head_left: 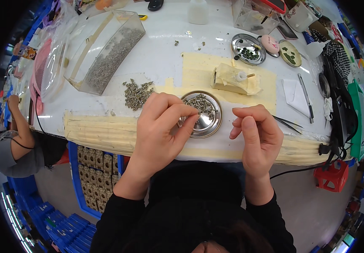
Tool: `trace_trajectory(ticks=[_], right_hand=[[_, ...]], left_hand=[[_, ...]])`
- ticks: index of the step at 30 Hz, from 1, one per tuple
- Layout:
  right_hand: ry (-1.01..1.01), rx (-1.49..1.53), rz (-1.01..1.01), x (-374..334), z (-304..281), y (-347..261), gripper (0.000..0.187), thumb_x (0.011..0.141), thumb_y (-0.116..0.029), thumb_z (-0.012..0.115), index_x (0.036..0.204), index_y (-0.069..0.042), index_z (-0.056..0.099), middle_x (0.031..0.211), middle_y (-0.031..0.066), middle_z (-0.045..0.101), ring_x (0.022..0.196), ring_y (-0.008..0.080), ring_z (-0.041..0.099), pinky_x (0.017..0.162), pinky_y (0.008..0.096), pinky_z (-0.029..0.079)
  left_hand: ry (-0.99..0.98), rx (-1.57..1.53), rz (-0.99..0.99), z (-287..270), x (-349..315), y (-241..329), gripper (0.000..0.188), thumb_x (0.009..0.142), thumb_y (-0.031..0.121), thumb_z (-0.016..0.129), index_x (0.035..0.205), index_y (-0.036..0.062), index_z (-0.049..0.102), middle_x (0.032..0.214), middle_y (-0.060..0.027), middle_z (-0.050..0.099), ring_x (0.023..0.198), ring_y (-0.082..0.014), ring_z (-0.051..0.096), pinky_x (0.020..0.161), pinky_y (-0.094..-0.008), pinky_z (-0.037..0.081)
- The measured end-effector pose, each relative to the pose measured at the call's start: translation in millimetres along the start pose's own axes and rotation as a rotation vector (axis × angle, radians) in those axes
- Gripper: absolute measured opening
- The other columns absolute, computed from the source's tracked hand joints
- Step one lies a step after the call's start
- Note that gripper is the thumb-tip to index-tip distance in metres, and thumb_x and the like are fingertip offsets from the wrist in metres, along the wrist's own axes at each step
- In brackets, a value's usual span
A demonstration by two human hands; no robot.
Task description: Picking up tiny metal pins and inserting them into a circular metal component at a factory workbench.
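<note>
My left hand (159, 126) is over the left side of a round shiny metal dish (209, 128), thumb and forefinger pinched together. Whatever is between those fingertips is too small to make out. Inside the dish lies a heap of small grey metal parts (199, 102). To the dish's right, my right hand (258, 137) is half curled, with thumb and forefinger apart and nothing visible between them. Dark tweezers (289, 122) stick out beside it; their other end is hidden by the hand. A loose pile of similar small parts (137, 94) lies left of the dish.
A clear bin (114, 55) of tiny grey pieces stands back left. Behind the dish sits a tape-covered block (235, 80). Farther right are a metal plate (248, 49) with dark green pieces and a pen (306, 97). Yellowish tape covers the front edge (100, 130).
</note>
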State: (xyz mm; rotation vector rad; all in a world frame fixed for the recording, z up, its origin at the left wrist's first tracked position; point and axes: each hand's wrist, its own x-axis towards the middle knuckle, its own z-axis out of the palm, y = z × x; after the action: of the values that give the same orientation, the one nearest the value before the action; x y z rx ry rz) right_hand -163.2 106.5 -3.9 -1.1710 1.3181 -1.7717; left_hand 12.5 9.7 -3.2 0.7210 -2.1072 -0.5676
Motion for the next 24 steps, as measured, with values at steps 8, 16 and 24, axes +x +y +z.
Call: trace_trajectory(ticks=[8,16,24], right_hand=[[-0.021,-0.033,-0.028,-1,-1,2,0.014,0.097,-0.004,0.060,0.104,0.005,0.068,0.089,0.0075,0.063,0.071,0.0077,0.059,0.064,0.0202,0.048],[-0.015,-0.031,-0.034,-1,-1,3,0.013,0.097,-0.003,0.060,0.102,0.005,0.068,0.088,0.0078,0.063,0.069,0.0082,0.059,0.063,0.0204,0.047],[-0.013,-0.028,-0.032,-1,0,2,0.013,0.097,-0.003,0.059,0.102,0.005,0.067,0.087,0.0071,0.062,0.068,0.0086,0.059,0.062,0.0210,0.047]], left_hand=[[-0.082,0.136,-0.057,-2,3,-1,0.017,0.075,-0.003,0.075,0.090,0.0020,0.072,0.085,-0.0066,0.058,0.081,-0.0226,0.056,0.070,-0.0332,0.044],[0.039,0.134,-0.093,-19,0,-4,0.017,0.079,-0.005,0.074,0.095,0.0003,0.073,0.086,-0.0068,0.060,0.080,-0.0177,0.057,0.070,-0.0298,0.045],[0.189,0.277,-0.262,-55,-3,-20,0.012,0.080,-0.002,0.074,0.091,-0.0010,0.071,0.085,-0.0092,0.062,0.081,-0.0233,0.060,0.073,-0.0326,0.047]])
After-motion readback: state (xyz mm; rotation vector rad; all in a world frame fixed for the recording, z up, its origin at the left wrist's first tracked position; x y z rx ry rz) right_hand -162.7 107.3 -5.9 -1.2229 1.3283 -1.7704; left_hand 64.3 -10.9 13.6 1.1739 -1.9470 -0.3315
